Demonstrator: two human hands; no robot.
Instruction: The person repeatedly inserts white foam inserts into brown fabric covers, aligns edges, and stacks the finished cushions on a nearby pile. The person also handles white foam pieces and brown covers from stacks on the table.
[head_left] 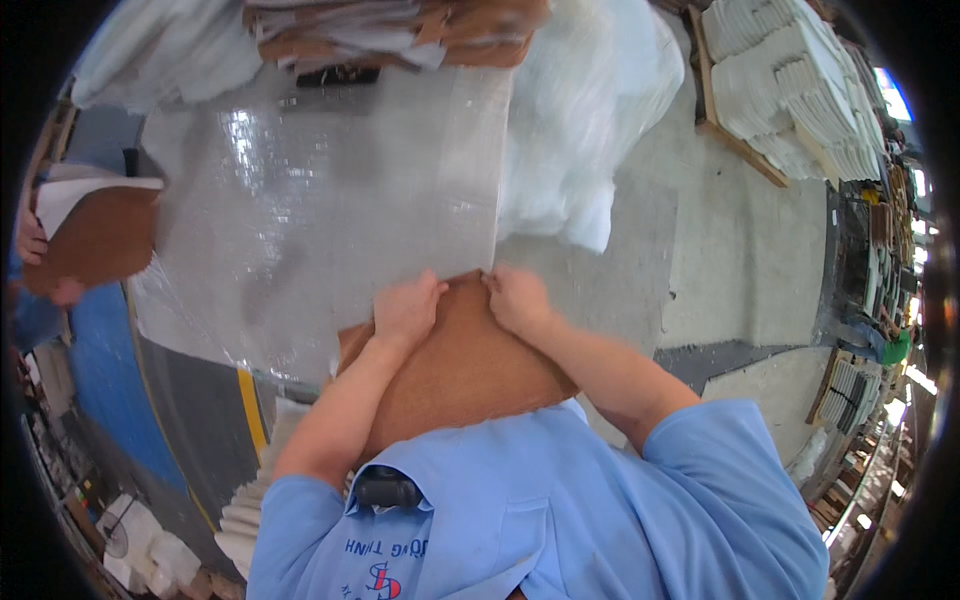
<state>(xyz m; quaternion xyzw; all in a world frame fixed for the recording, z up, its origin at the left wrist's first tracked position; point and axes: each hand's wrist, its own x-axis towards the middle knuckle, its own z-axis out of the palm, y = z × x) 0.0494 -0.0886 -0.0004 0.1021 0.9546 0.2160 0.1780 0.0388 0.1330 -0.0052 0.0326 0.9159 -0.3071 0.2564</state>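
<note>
A brown sheet of fabric-like material [462, 365] is spread between my forearms, its near part against the front of my blue shirt. My left hand [408, 310] is closed on its far edge, thumb and fingers pinching it. A short way to the right, my right hand [520, 300] pinches the same edge near a corner. Both hands are at the near right side of a table [330, 190] wrapped in shiny clear plastic. Part of the sheet's left side is hidden behind my left forearm.
At the table's far side lies a stack of brown and white sheets [480, 35], with a small black object [338, 76] before it. White plastic-wrapped bundles [590, 110] stand beside it. On the left, another person's hands hold a brown-and-white piece [105, 235]. White stacks [770, 80] rest at far right.
</note>
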